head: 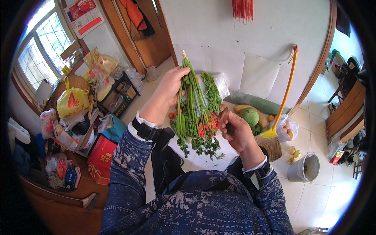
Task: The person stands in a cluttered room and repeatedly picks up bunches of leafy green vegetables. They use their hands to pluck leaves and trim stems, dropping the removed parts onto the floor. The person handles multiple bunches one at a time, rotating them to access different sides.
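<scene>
My left hand grips a bunch of long, thin-stalked leafy greens, like Chinese celery, close to its pale root end. The stalks hang with the leaves toward me. To the right of the leaves, my right hand is closed around a small dark tool, perhaps a knife; the fingers hide most of it. Below the bunch, on the floor, are green peppers, red peppers and small tomatoes. A second bunch of greens lies beyond, beside a clear plastic bag.
A broom leans on the wall beside a round green melon or gourd. Onions, a bag of produce and a lined grey bin stand right. At left are bag-laden shelves and a red box.
</scene>
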The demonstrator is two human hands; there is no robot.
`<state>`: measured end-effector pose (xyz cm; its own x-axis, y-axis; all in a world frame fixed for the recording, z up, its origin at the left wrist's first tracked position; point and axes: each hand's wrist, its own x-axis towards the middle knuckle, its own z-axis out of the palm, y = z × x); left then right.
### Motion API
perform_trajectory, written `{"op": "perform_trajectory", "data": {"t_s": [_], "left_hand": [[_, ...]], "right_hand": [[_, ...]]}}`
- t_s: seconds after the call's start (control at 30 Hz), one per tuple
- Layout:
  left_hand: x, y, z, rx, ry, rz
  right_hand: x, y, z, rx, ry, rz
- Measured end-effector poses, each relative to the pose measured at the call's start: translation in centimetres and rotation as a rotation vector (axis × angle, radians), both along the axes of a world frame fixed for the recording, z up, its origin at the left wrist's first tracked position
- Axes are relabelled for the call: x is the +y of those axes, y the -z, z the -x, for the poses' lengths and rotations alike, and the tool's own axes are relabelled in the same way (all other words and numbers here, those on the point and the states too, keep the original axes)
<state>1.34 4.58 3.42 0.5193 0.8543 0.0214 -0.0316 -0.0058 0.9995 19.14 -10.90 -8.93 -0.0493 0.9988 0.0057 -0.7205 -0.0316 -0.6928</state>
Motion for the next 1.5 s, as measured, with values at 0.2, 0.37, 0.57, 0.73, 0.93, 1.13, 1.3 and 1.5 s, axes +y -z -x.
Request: {"op": "perform_trajectory", "data": {"t_s": [0.2,0.37,0.57,0.73,0.93,1.13,1.3,1.5], "left_hand": [[-0.1,0.0,-0.1,-0.017,0.002,0.008],[0.0,0.2,-0.2,-0.024,-0.001,0.028],[0.5,0.6,0.0,-0.033,0.001,0.010],[0.5,0.6,-0.1,-0.047,-0.014,-0.009],[0.6,0.7,-0.1,-0.093,-0.019,-0.002],[0.9,1.1,-0.4,-0.076,-0.019,-0.013],[0.9,1.2,-0.6,-0.031,-0.056,-0.008],[1.3,2.0,-0.1,-0.055,-0.123,-0.070]], "right_hand": [[-1.1,-0.7,1.9,-0.533,0.183,-0.202],[-1.7,-1.2,2.8,-1.082,0.375,-0.225],[-2.0,-2.4,2.4,-1.160,0.467,-0.442],[-2.3,-2.4,2.4,-1.082,0.391,-0.320],[-1.8,-1.7,1.9,-1.012,0.336,-0.271],[-1.0,-0.1,1.4,-1.050,0.365,-0.292],[0.1,0.3,0.9,-1.017,0.467,-0.590],[-2.0,0.5,-2.2,-0.250,0.297,0.049]]}}
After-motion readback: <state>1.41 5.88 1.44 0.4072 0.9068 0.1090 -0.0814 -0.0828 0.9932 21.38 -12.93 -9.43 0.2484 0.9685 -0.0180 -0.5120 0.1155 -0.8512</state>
